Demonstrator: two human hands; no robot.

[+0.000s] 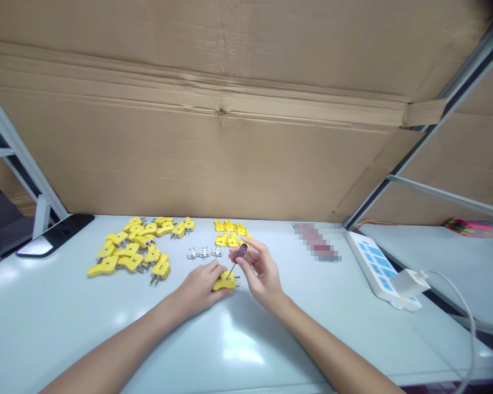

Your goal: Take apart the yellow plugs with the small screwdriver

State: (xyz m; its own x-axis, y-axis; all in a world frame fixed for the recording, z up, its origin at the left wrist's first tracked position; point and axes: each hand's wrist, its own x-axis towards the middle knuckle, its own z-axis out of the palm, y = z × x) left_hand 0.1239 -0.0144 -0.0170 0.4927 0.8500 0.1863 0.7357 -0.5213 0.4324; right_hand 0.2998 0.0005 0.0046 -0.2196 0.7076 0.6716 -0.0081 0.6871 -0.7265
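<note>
A yellow electrical plug (223, 282) lies on the table with its metal prongs pointing right. My left hand (203, 287) is closed around its left end and presses it down. In my right hand (263, 272) is a screwdriver (242, 250) with a dark purple handle, gripped between thumb and fingers. Its thin shaft slants down to the top face of the plug, at the screw hole. Just beyond my hands sit a few small white plug inserts (205, 252) in a row. Behind those are several yellow plug shell halves (232, 239), partly hidden by my right hand.
Several yellow plugs (129, 250) are heaped at the left. A phone-like black slab (57, 235) lies at the far left. On the right, a white power strip (378, 268) holds a charger (408, 282) with a trailing cable. Cardboard (213, 164) walls the table's back.
</note>
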